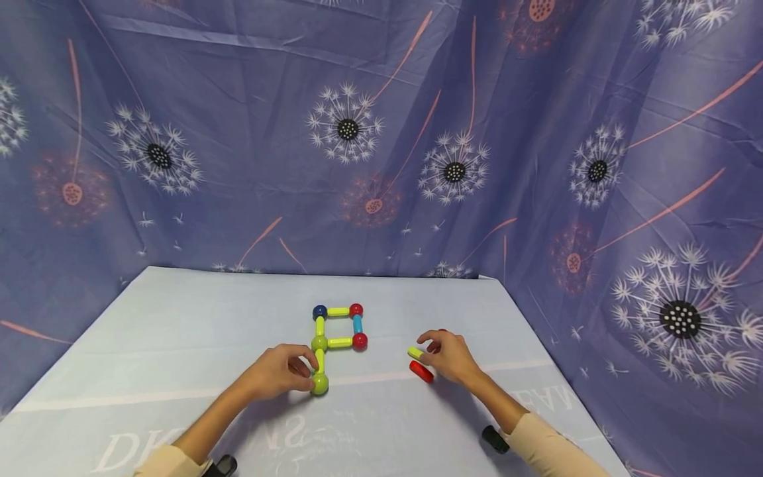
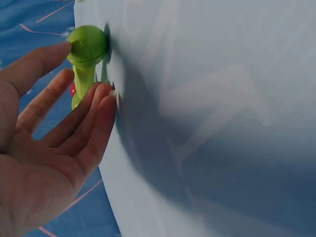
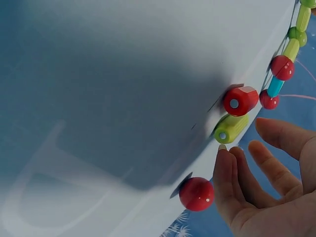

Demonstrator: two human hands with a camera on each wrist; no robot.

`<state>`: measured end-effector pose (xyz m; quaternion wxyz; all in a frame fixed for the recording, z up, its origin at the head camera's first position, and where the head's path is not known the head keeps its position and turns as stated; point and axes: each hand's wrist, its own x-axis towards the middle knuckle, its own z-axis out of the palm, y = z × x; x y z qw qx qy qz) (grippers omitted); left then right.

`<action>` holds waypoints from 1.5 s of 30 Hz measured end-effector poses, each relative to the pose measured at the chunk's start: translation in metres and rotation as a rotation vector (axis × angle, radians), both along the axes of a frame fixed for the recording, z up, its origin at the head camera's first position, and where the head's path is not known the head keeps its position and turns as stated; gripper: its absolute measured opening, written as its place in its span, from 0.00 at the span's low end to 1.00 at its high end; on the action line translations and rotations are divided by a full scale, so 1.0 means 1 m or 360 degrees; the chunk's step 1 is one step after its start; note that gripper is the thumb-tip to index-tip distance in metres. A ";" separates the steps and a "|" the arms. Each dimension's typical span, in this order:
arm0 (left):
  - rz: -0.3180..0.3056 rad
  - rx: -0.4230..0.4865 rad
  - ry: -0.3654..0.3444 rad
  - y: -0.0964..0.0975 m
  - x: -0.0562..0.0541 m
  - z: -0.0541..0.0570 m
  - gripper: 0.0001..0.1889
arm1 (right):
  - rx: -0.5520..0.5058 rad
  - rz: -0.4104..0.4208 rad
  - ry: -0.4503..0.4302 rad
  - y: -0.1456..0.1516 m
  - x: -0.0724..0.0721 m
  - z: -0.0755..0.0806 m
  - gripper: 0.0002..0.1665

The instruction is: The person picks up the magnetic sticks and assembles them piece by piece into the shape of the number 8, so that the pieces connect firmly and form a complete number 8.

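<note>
A flat figure of magnetic rods and balls lies on the table: a square with a tail. Its tail, a yellow-green rod (image 1: pixel 320 361), ends in a green ball (image 1: pixel 320 384). My left hand (image 1: pixel 280 374) touches that ball with its thumb; the index fingertip is beside the rod, and the other fingers are loosely bent. My right hand (image 1: pixel 450 358) hovers over a loose yellow-green rod (image 3: pixel 231 129), thumb and fingers apart around it. A loose red rod (image 1: pixel 421 371) lies close by. Beyond the fingers sits a red ball (image 3: pixel 196 194), mostly hidden in the head view.
The square has a dark blue ball (image 1: pixel 320 311), two red balls, a green ball (image 1: pixel 319 343) and a light blue rod (image 1: pixel 357 324). A pale cloth covers the table (image 1: pixel 197 318). Purple-blue dandelion curtains (image 1: pixel 268 132) hang behind and to the right.
</note>
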<state>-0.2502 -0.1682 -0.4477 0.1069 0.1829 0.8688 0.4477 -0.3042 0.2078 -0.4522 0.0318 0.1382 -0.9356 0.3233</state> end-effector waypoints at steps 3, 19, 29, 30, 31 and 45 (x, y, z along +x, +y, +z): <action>-0.0018 0.0007 -0.0003 0.002 0.001 -0.002 0.14 | 0.0006 -0.0011 -0.0018 0.001 0.000 -0.002 0.15; -0.0026 0.0026 -0.0013 0.008 0.000 -0.004 0.13 | 0.0052 -0.0026 -0.0047 0.002 -0.005 -0.008 0.17; -0.0042 0.0069 -0.0088 0.005 -0.004 -0.004 0.12 | 0.0063 -0.0060 -0.0060 0.002 -0.007 -0.013 0.14; -0.0039 0.0079 -0.0084 0.005 -0.004 -0.004 0.12 | 0.0060 -0.0063 -0.0064 0.002 -0.007 -0.013 0.14; -0.0035 0.0084 -0.0079 0.005 -0.004 -0.004 0.12 | 0.0057 -0.0065 -0.0065 0.002 -0.007 -0.013 0.14; -0.0021 0.0134 -0.0117 0.003 -0.005 -0.006 0.13 | 0.0073 -0.0058 -0.0044 0.001 -0.008 -0.013 0.13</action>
